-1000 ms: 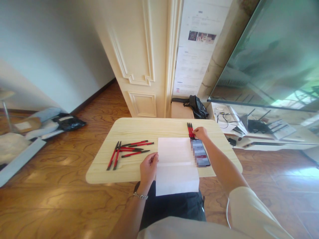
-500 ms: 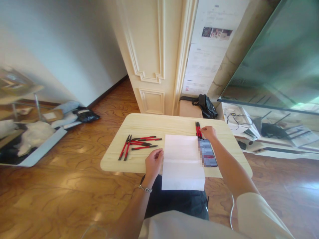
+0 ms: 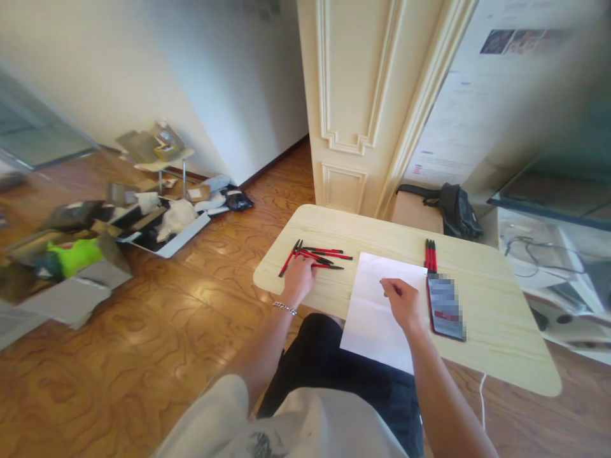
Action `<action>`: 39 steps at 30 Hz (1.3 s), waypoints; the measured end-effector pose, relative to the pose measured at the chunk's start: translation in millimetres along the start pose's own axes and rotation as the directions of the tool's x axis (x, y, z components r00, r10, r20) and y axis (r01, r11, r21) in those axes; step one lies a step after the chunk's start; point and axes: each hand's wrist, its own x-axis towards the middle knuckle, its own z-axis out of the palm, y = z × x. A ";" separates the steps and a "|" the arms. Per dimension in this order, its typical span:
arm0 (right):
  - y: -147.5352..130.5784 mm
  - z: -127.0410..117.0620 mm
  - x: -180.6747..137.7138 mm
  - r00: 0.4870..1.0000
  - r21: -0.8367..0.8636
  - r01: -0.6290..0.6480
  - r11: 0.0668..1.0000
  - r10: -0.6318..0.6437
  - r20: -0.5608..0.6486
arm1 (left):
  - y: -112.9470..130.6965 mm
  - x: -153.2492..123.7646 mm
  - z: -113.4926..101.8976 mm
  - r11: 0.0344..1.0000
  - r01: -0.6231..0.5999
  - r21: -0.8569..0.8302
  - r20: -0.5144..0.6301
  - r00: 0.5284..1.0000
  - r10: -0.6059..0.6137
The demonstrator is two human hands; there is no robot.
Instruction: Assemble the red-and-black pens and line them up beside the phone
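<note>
My left hand (image 3: 300, 277) is over a loose group of red-and-black pens (image 3: 329, 252) on the left part of the table. Its fingers are closed around one pen, partly hidden by the hand; another pen (image 3: 287, 261) lies slanted just left of it. My right hand (image 3: 402, 301) hovers over a white sheet of paper (image 3: 365, 312), fingers curled, nothing visible in them. The sheet hangs over the table's near edge. To its right, several pens (image 3: 430, 256) lie side by side above a phone (image 3: 443, 308) with a lit, blurred-out screen.
The pale wooden table (image 3: 506, 331) has rounded corners. A black bag (image 3: 456, 210) rests on a box behind it. Cables (image 3: 525, 251) lie on a white unit to the right. Open cardboard boxes (image 3: 81, 286) and packages stand on the floor at left. A white cord hangs below the table.
My view has turned left. My right hand has left the row of pens and come back over the paper. My left hand has moved from the paper's edge to the loose pens.
</note>
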 end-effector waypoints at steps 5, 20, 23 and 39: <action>5.9 4.7 -14.1 1.000 0.060 -0.031 0.998 0.031 -0.003 | -3.9 6.1 -4.2 0.999 -0.035 0.011 0.071 0.997 0.034; -2.2 14.8 -24.5 0.998 0.091 -0.009 0.996 0.004 0.058 | 114.4 -66.1 33.6 0.480 0.253 -0.840 0.386 0.900 0.202; 2.2 6.5 -24.3 0.994 0.138 -0.060 0.989 0.048 0.095 | 127.4 -66.5 39.1 0.459 0.271 -0.846 0.412 0.879 0.240; 19.8 -0.8 5.9 0.991 -0.446 -0.132 0.885 0.103 -0.090 | 113.6 -57.9 42.7 0.839 -0.307 -0.449 0.060 0.927 0.371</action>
